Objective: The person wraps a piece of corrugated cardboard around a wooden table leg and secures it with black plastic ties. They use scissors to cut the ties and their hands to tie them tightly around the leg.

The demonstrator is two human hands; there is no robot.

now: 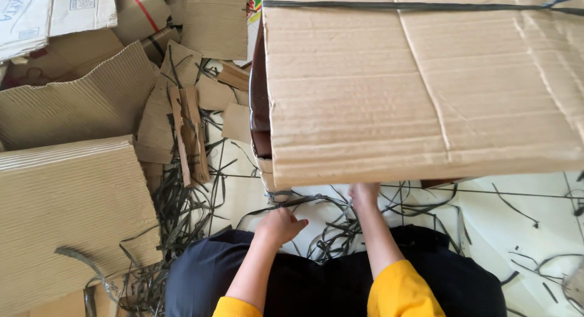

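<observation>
A large cardboard-wrapped bundle [420,86] fills the upper right, bound across its top by a dark plastic strap [389,6]. My right hand [364,194] reaches under the bundle's near edge; its fingers are hidden beneath the cardboard. Lower and to the left, my left hand [280,224] is curled closed, seemingly on a thin dark strap [316,200] that loops across the floor below the bundle. Both arms wear yellow sleeves over a dark lap.
Corrugated cardboard sheets [67,207] and torn cardboard scraps [182,128] are piled on the left. Loose dark strapping [176,213] tangles over the white tiled floor [523,232] in front of me and to the right.
</observation>
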